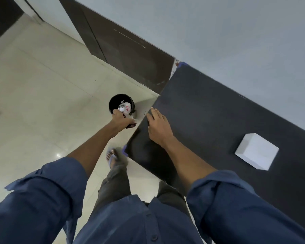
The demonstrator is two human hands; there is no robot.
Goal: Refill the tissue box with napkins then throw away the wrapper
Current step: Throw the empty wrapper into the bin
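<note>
Our left hand (121, 121) pinches the crumpled clear plastic wrapper (125, 108) right over the round black bin (115, 102); our right hand (158, 127) rests flat, fingers loosely spread, on the dark table (218, 111).

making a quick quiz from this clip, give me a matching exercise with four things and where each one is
Things:
1. wrapper
2. white tissue box
3. right hand
4. black bin

Places:
a. on the floor beside the table's end
b. flat on the dark table, near its edge
c. held by the left hand over the bin
d. on the table, far from both hands

Pairs: 1-c, 2-d, 3-b, 4-a
</note>
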